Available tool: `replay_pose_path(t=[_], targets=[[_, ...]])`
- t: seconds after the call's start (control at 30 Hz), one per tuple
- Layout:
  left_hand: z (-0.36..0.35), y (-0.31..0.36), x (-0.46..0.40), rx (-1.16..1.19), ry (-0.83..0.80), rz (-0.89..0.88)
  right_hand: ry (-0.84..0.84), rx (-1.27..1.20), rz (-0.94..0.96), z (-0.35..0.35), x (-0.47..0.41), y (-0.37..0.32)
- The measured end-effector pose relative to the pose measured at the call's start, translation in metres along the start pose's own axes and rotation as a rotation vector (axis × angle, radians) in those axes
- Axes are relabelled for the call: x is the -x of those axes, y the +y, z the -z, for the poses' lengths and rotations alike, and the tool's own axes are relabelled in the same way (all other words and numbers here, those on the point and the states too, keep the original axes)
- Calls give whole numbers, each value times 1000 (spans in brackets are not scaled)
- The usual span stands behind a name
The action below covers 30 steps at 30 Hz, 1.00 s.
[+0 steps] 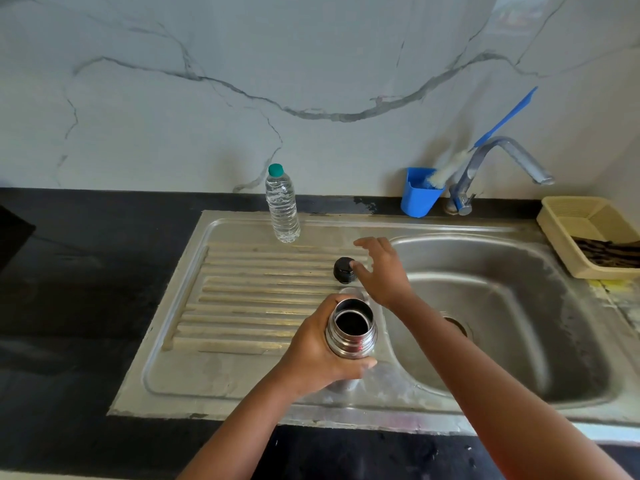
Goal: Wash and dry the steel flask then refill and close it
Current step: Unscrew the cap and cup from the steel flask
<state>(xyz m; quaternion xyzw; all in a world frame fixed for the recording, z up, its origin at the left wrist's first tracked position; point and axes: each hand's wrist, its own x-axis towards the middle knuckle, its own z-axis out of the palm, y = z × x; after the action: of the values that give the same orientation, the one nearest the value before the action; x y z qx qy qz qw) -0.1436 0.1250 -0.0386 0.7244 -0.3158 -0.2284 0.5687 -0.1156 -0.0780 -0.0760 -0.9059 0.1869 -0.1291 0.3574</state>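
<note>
From the head camera I see my left hand [313, 355] with its fingers [360, 364] wrapped round the steel flask [350, 329], held upright and uncapped over the drainboard [242, 296] beside the sink basin [502, 306]. My right hand [382, 271] reaches past it, fingers spread wide, thumb touching or nearly touching the black cap [344, 269] on the ribs. A water bottle [282, 204] stands at the drainboard's back edge; the worktop [86, 306] is black.

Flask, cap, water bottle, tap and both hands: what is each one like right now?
steel flask: open, upright, held.
black cap: off, on the draining board.
water bottle: capped, standing.
tap: no water running.
left hand: grips the flask.
right hand: open, beside the cap.
</note>
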Motion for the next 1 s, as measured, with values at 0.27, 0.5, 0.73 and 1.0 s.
replay_pose_path(t=[0.27, 0.5, 0.73, 1.0], targets=[[-3, -2, 0, 71, 10, 0, -632, -312, -63, 54, 104, -9], [-6, -3, 1, 109, 40, -10, -526, -360, -32, 19, 137, -11], [-16, 8, -12, 80, -31, -21, -312, -458, -57, 11, 139, -7], [-46, 16, -38, -161, -243, 197, -171, -851, -394, 49, 143, 22]])
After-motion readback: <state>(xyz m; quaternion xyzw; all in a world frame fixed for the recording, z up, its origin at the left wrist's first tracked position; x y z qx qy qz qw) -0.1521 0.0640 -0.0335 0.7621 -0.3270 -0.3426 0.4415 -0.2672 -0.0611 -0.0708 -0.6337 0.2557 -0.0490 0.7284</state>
